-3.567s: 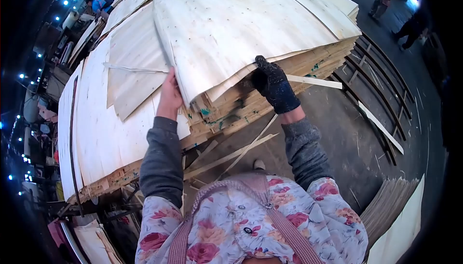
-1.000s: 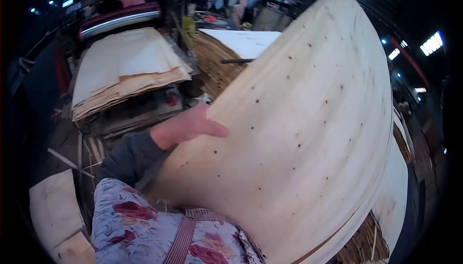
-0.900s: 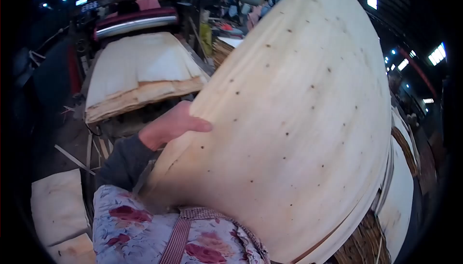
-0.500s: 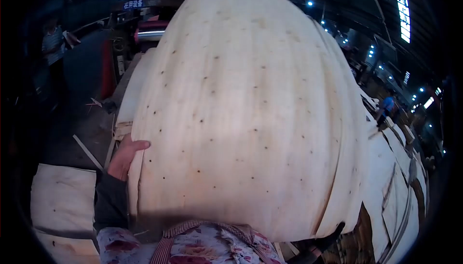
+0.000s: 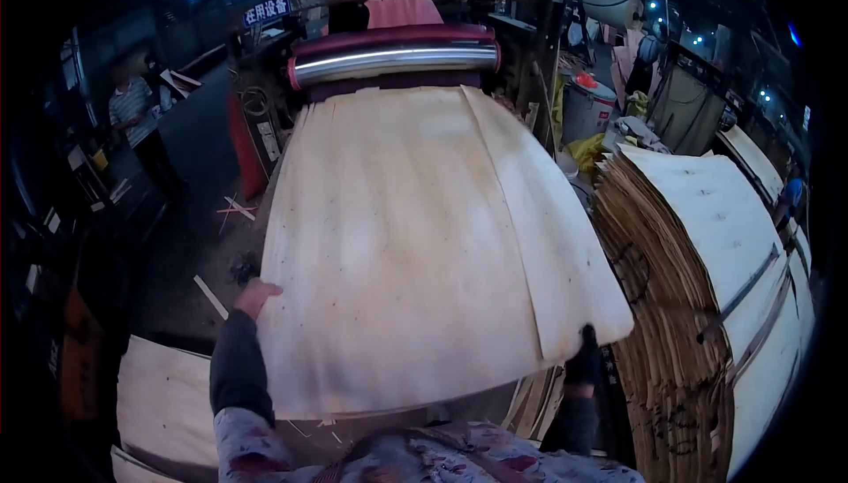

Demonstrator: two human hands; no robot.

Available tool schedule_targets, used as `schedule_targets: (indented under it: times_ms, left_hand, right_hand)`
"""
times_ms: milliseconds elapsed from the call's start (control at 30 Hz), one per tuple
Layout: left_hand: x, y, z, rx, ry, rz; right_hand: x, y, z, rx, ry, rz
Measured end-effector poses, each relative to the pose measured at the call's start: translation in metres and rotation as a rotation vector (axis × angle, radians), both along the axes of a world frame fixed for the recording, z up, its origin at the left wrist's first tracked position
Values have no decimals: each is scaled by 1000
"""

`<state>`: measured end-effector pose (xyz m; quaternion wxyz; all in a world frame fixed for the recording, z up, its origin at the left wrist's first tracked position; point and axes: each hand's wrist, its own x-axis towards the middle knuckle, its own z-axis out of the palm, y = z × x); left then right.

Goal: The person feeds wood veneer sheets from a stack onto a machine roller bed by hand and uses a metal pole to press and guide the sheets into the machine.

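Observation:
A large pale wood veneer sheet (image 5: 406, 253) lies in front of me, its far end close to the machine's shiny roller (image 5: 397, 59). My left hand (image 5: 256, 296) is closed on the sheet's left edge, thumb on top and fingers hidden beneath. At the near right corner my right hand (image 5: 582, 358), in a dark glove, grips the edge with a finger or thumb over the top; its other fingers are hidden below. A long split runs down the right part of the sheet.
Tall veneer stacks (image 5: 671, 306) stand to the right, with a loose strip (image 5: 740, 293) on top. More veneer (image 5: 168, 403) lies low at the left. A person in a striped shirt (image 5: 132, 112) stands back left. A grey drum (image 5: 587, 108) is beyond the machine's right side.
The veneer sheet was raised and filled the view; now it has come down flatter, and the roller shows beyond it. Both hands keep hold of its near edges.

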<state>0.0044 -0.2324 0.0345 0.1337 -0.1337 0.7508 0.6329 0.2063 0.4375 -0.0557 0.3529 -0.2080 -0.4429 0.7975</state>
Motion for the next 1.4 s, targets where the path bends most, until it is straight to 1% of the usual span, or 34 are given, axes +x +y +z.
schedule_targets:
  times_ms: [67, 100, 133, 200, 233, 267, 300, 367, 400, 433, 467, 500, 533, 567, 600, 667, 733, 800, 867, 933, 967, 1000, 1067, 1100, 1133, 1200, 1233, 1267, 1300, 1333, 1367, 1400]
  left_hand:
    - [-26, -5, -18, 54, 24, 45]
    - [-27, -13, -22, 92, 52, 65]
    - [-41, -22, -26, 82, 32, 41]
    - [-99, -39, -35, 139, 8, 44]
    - [-127, -47, -41, 130, -6, 17]
    - [-157, -54, -47, -196, 87, -26]
    - [-186, -56, -48, -511, 192, -67]
    - [-175, 23, 15, -1237, 453, 171]
    - [-186, 42, 21, -1196, 607, 73]
    - [-200, 58, 25, -1149, 755, -22]
    - [-216, 97, -4, -1143, 660, -73]
    - [-206, 145, -22, -1141, 936, -191]
    - [-197, 195, -35, -878, 943, -415]
    - [-193, 248, -60, -652, 895, -605]
    - [-168, 295, -64, -475, 802, -737]
    - [-129, 373, -35, -923, 643, -800]
    - [-125, 423, -47, -850, 726, -684]
    - [-117, 456, -26, -730, 584, -773]
    - [-106, 487, -36, -718, 607, -727]
    - [-90, 510, -36, -671, 620, -452]
    - [-82, 518, -34, -628, 650, -306]
    - [-86, 526, -39, -637, 646, -306]
    - [-96, 537, -49, -29, 413, -297]
    - [-87, 533, -17, 336, 217, -255]
    - [-85, 529, -1, 334, 208, -259]
    - [-86, 517, 22, 721, 93, -284]
    - [-86, 503, 29, 805, 129, -305]
    - [-83, 483, 47, 781, 107, -269]
    - [-93, 467, 33, 780, 112, -252]
    - [-98, 445, 34, 775, 46, -224]
    - [-104, 428, 31, 804, 80, -203]
    - [-108, 412, 36, 867, 49, -192]
  right_hand:
    - [-11, -15, 2, -126, 31, 81]
    - [2, -6, -17, -86, -32, 92]
    - [-1, -17, -2, -187, 23, 128]
    - [-44, -33, 14, -100, -12, 35]
    - [-62, -31, 11, 25, -122, 4]
    - [-76, -31, 5, 143, -236, -25]
    - [-91, -37, 7, 133, -246, -49]
    - [-100, -45, 15, -155, -255, 122]
    - [-95, -47, 18, -158, -256, 105]
    - [-95, -51, 23, -126, -344, 177]
    - [-89, -53, 30, -91, -436, 260]
    - [-85, -59, 43, -50, -475, 272]
    - [-84, -59, 51, -43, -471, 280]
    - [-84, -59, 55, -27, -521, 310]
    - [-83, -58, 58, -9, -572, 342]
    - [-79, -56, 60, 125, -649, 368]
    - [-78, -46, 57, 106, -752, 422]
    - [-79, -49, 67, 43, -730, 445]
    - [-78, -41, 55, 58, -743, 435]
    - [-74, -42, 63, 36, -754, 434]
    - [-70, -35, 53, 125, -718, 469]
    - [-72, -32, 55, 117, -718, 476]
    - [-70, -32, 75, -117, -765, 527]
    - [-68, -31, 86, -131, -769, 550]
    - [-63, -27, 77, -138, -775, 548]
    - [-57, -14, 55, -53, -507, 499]
    - [-62, -28, 75, -207, -389, 410]
    - [-63, -40, 79, -208, -389, 411]
    - [-63, -51, 79, 40, -397, 496]
    - [-67, -61, 80, 293, -399, 576]
    - [-78, -76, 90, 499, -322, 605]
    - [-89, -91, 100, 698, -235, 606]
